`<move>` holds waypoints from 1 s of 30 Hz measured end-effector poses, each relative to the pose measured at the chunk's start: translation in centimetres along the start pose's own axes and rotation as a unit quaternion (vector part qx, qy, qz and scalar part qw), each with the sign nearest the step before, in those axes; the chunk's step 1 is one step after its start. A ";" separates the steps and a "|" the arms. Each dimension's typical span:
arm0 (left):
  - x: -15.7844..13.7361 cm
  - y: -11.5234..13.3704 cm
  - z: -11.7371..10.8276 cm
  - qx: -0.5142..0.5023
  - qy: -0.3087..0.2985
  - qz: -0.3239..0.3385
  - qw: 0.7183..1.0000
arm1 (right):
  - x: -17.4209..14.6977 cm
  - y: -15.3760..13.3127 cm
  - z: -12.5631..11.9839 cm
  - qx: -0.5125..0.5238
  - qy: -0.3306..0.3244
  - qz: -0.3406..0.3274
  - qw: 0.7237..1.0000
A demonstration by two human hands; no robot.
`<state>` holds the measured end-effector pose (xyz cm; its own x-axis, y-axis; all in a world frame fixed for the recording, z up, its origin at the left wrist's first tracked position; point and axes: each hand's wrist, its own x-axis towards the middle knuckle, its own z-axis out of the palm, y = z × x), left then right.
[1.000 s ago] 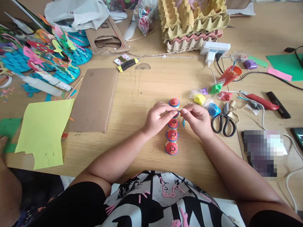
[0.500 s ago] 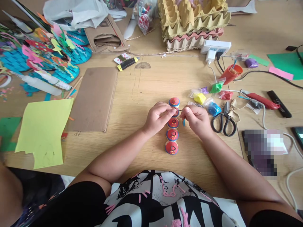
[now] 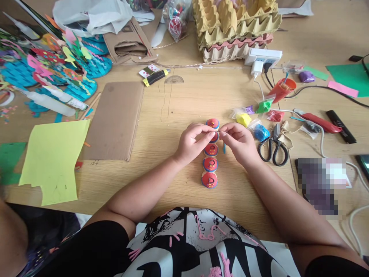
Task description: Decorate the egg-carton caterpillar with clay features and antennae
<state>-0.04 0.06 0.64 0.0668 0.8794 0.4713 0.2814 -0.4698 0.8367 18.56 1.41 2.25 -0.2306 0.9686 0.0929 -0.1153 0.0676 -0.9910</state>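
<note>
Right hand point(image 3: 238, 141) had neared left hand point(image 3: 191, 141), both pinching a thin strand point(image 3: 217, 132), three red domes point(image 3: 210, 164) bearing loops point(image 3: 211, 179), farthest dome point(image 3: 212, 123) none.

Black sleeves point(image 3: 98, 246); pink-marked shirtfront point(image 3: 184, 256) — patterned

Left hand point(image 3: 192, 143) faces right hand point(image 3: 240, 143), both pinching.

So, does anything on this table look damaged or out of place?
The yellow paper on the left does: its lower left corner looks cut or torn away, leaving an uneven edge. The red smiley faces form a fairly straight row.
</note>
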 end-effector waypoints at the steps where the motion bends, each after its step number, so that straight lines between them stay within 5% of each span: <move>1: 0.0 0.0 0.0 0.001 0.000 0.001 1.000 | 0.0 0.0 0.0 0.005 -0.001 0.002 1.000; 17: -0.1 -0.1 0.1 -0.007 -0.003 -0.008 1.000 | -0.3 -0.5 -0.2 -0.131 0.003 -0.023 0.991; 24: 0.0 -0.3 0.0 -0.009 0.014 -0.066 0.998 | 0.5 0.2 -0.7 0.058 -0.029 0.070 0.995; 30: -0.1 -0.7 0.2 -0.055 0.025 -0.110 0.992 | 0.7 0.4 -0.7 0.101 -0.034 0.092 0.990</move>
<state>-0.07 0.32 0.01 -0.0336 0.9578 0.2855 0.1768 -0.2755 0.9449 19.00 2.32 1.86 -0.3296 0.9413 -0.0734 -0.2550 -0.1636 -0.9530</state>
